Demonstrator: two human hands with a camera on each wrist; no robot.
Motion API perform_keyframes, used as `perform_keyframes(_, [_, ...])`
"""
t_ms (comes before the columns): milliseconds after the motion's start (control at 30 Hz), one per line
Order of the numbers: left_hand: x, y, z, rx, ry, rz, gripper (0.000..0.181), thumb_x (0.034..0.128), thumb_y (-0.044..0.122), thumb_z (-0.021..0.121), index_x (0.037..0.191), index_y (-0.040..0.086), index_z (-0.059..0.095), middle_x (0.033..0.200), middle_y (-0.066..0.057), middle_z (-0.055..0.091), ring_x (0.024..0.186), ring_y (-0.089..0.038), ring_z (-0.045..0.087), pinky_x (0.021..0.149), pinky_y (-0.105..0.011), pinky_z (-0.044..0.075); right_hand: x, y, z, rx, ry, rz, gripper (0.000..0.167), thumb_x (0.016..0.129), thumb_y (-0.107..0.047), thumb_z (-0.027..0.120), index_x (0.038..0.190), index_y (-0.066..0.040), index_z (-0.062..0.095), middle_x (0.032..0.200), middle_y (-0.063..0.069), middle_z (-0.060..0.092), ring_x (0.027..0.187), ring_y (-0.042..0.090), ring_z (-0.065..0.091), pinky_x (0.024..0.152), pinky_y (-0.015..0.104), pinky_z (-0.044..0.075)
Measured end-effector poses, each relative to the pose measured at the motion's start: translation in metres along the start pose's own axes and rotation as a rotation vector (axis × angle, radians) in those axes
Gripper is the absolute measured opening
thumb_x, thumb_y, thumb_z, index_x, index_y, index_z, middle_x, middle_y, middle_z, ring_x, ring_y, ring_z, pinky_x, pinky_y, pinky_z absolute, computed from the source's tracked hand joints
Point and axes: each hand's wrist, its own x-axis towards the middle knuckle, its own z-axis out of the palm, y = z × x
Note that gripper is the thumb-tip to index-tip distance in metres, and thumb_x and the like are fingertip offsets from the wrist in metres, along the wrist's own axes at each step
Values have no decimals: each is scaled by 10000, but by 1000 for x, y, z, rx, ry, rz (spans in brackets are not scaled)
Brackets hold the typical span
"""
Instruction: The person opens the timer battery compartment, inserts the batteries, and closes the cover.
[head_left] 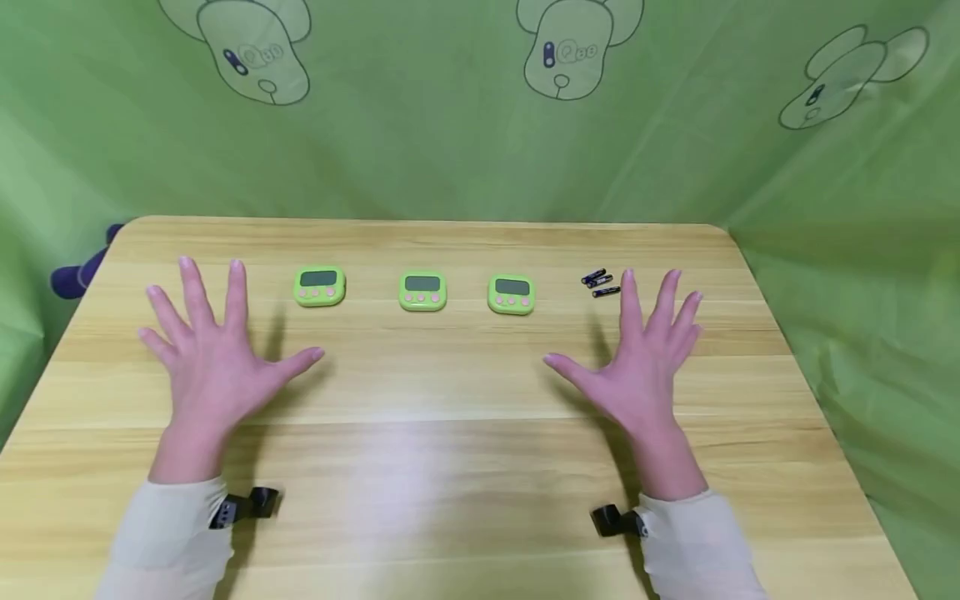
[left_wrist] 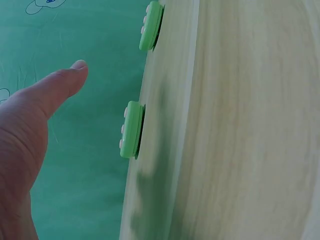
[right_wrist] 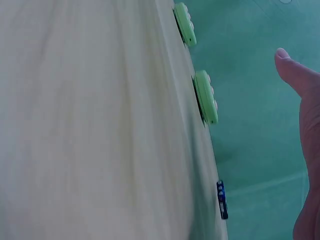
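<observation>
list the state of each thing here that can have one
left green timer: face up, no digits visible
middle green timer: face up, no digits visible
right green timer: face up, no digits visible
batteries: loose, lying close together
left hand: open, fingers spread, holding nothing
right hand: open, fingers spread, holding nothing

Pale sleeves (head_left: 171, 542) carry 2 cameras (head_left: 263, 502) — both black.

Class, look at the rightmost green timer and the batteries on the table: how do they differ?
Colour: the green timer is light green with pink buttons; the batteries are mostly dark.
Shape: the green timer is a flat, rounded box; the batteries are slim cylinders.
Size: the green timer is bigger than any one of the batteries.
Shared: both lie on the wooden table.
</observation>
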Motion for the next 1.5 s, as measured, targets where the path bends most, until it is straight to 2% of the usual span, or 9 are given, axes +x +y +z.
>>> perform_keyframes(300, [5,-5,5,-133,85,29,1377,645,726,796,1606,239,-61,1602,-47,-286,1431,-397,-253,1076,-716,-93,16,-36,17,104,139,-184,1192,675,-839,646,1602,-217,228,1661,101,25,1485,378,-51,1129,641,34])
perform_keyframes(500, [14,-10,16,-332,111,85,1351,675,515,899,1611,241,-37,1637,28,-188,1480,-362,-89,1150,-631,24,27,-69,36,275,207,-365,1067,756,-717,697,1534,-75,349,1618,174,201,1456,395,156,1136,623,116])
perform_keyframes(700, [28,-17,30,-467,131,113,1301,700,377,923,1616,249,8,1653,59,-75,1486,-317,68,1167,-584,113,35,-106,61,446,213,-466,993,815,-651,701,1480,15,383,1555,204,325,1387,415,299,1129,573,214])
perform_keyframes(867, [42,-25,37,-537,98,78,1264,730,369,909,1617,255,15,1655,36,-1,1160,-371,495,978,-503,436,36,-142,85,527,140,-517,967,815,-562,744,1478,42,382,1544,178,364,1396,337,344,1133,515,261])
perform_keyframes(933, [46,-27,39,-547,78,61,1251,739,388,900,1617,261,18,1653,3,58,975,-322,546,844,-402,484,35,-154,95,525,81,-528,974,792,-517,778,1492,28,377,1551,156,365,1409,301,341,1139,481,271])
perform_keyframes(1033, [53,-32,40,-562,45,46,1223,750,387,893,1619,263,41,1629,-57,168,853,-256,566,737,-263,491,34,-170,110,526,-19,-510,993,766,-462,823,1521,-14,358,1562,110,362,1414,257,346,1140,440,290])
perform_keyframes(1133, [59,-36,41,-598,8,34,1165,767,335,890,1619,260,99,1596,-79,263,785,-204,595,657,-182,504,33,-184,127,561,-136,-430,993,789,-439,834,1564,-102,312,1573,40,352,1284,201,494,1044,397,424])
perform_keyframes(1267, [63,-42,41,-679,-41,-13,1067,800,256,871,1612,223,180,1572,-59,334,730,-121,604,597,-183,516,33,-201,150,576,-298,-308,974,849,-474,779,1603,-241,207,1520,16,412,1000,110,601,811,285,520])
perform_keyframes(1500, [67,-47,40,-728,-79,-72,955,815,282,858,1583,189,298,1541,-16,400,773,-110,588,557,-206,505,40,-217,176,596,-404,-128,964,852,-487,771,1602,-269,207,1441,56,475,800,40,634,733,197,514])
